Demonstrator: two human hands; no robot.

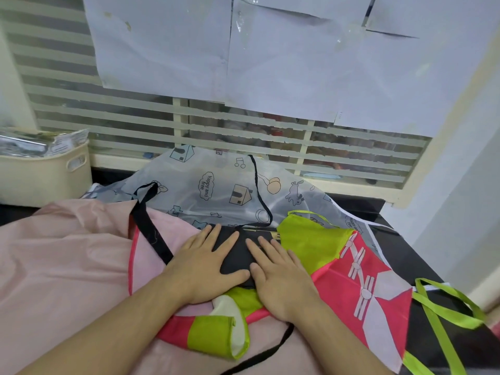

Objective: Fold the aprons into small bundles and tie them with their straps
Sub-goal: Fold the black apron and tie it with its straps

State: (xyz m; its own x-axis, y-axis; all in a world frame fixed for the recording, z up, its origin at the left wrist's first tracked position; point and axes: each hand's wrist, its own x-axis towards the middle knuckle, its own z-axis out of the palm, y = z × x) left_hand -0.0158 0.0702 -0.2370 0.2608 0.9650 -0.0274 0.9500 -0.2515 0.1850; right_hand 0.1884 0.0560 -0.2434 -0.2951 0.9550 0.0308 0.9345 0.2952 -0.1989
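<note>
A folded black apron bundle [238, 253] lies in the middle of a heap of aprons. My left hand [205, 263] lies flat on its left part and my right hand [278, 272] lies flat on its right part, fingers straight and spread. One black strap [147, 223] runs up and left from the bundle, and another black strap [270, 350] trails toward me below my right wrist. Under the bundle lie a pink and lime apron [351, 282] and a pale pink apron [67, 266].
A translucent apron with cartoon prints [216, 182] is spread behind the bundle. Lime straps [438, 309] hang over the dark counter [422, 263] at right. A cream basket [46, 171] stands at back left. A slatted window with taped paper sheets rises behind.
</note>
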